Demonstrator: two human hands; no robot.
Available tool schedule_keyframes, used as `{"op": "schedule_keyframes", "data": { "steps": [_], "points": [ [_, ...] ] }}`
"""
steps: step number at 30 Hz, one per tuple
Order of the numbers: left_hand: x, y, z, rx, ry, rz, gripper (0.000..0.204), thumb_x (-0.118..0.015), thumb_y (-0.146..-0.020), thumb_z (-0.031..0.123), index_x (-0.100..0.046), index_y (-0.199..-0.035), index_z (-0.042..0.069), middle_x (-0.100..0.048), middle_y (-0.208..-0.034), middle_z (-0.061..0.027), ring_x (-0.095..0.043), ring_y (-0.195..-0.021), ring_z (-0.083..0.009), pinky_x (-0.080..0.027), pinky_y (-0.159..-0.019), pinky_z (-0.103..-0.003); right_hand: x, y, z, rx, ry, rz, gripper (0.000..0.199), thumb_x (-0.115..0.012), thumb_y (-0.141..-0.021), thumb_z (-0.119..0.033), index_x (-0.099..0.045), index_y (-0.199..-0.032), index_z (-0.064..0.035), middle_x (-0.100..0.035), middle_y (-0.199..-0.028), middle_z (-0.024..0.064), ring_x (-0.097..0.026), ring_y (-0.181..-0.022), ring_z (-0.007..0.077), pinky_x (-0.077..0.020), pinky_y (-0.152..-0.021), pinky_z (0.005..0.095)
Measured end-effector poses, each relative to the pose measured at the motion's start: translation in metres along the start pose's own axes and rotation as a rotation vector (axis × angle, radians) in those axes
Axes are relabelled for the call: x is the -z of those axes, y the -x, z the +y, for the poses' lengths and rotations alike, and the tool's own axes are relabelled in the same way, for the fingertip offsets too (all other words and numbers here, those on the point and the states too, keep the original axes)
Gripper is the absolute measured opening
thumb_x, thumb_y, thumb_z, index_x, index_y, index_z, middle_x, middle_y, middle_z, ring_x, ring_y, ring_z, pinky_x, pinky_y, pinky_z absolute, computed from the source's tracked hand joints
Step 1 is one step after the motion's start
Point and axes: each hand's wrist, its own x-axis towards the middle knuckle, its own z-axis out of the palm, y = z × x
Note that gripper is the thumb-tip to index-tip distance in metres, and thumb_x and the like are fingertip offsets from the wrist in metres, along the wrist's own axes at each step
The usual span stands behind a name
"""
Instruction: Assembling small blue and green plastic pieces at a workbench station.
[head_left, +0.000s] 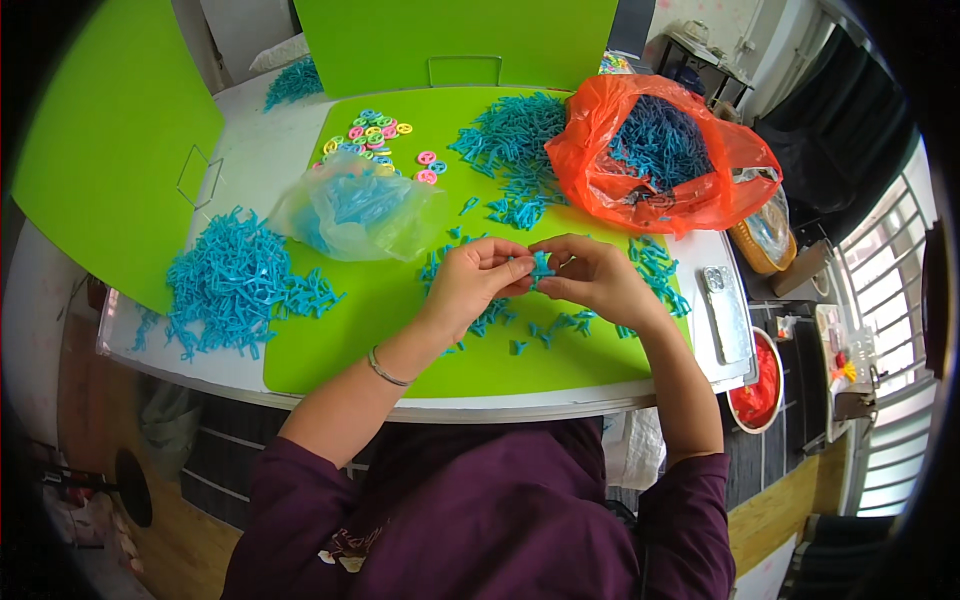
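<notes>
**Inspector:** Over the middle of the green mat (340, 345), head view: how are the hands posed?

**Assistant:** Both forearms enter from the lower edge and converge. The left hand (475, 280) and the right hand (590, 275) meet fingertip to fingertip, each pinching the same small blue plastic piece (541, 265), which is held just above the mat between them. Fingers are curled inward, not spread. A thin bracelet (385, 368) sits on the left wrist.

**Inspector:** Containers and contents?

**Assistant:** An orange plastic bag (690, 190) lies open at the mat's far right corner, filled with blue plastic pieces. A clear plastic bag (350, 210), left of the hands, also holds blue pieces. A red bowl (760, 385) stands below the table's right edge; its contents cannot be told.

**Inspector:** Loose material?

**Assistant:** One blue heap (235, 285) rests on the white table (260, 160) at the left, another blue heap (515, 140) on the mat beside the orange bag. Scattered blue pieces (560, 325) lie under the hands. Small coloured rings (375, 135) lie at the mat's far side.
</notes>
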Motion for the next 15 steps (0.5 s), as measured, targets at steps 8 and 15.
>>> {"op": "schedule_keyframes", "data": {
  "steps": [8, 15],
  "points": [
    [-0.003, -0.001, 0.001, -0.232, -0.162, 0.122, 0.032, -0.058, -0.087, 0.004, -0.046, -0.117, 0.001, -0.061, -0.087, -0.0074, -0.063, -0.075, -0.014, -0.054, -0.07, -0.025, -0.008, -0.009, 0.018, 0.07, -0.121, 0.219, 0.024, -0.06, -0.088, -0.02, -0.059, -0.094, 0.0032, -0.062, -0.082, 0.0075, -0.061, -0.068, 0.0106, -0.05, -0.059, 0.0238],
    [0.003, 0.001, 0.012, -0.269, -0.126, 0.111, 0.037, -0.05, -0.089, 0.0, -0.04, -0.124, 0.006, -0.051, -0.098, -0.0093, -0.062, -0.082, -0.0171, -0.056, -0.072, -0.03, 0.035, -0.01, 0.015, 0.027, 0.106, 0.441, 0.023, -0.054, -0.09, -0.021, -0.061, -0.088, 0.0003, -0.065, -0.081, 0.0083, -0.062, -0.068, 0.0156, -0.0509, -0.062, 0.0274]
  ]
}}
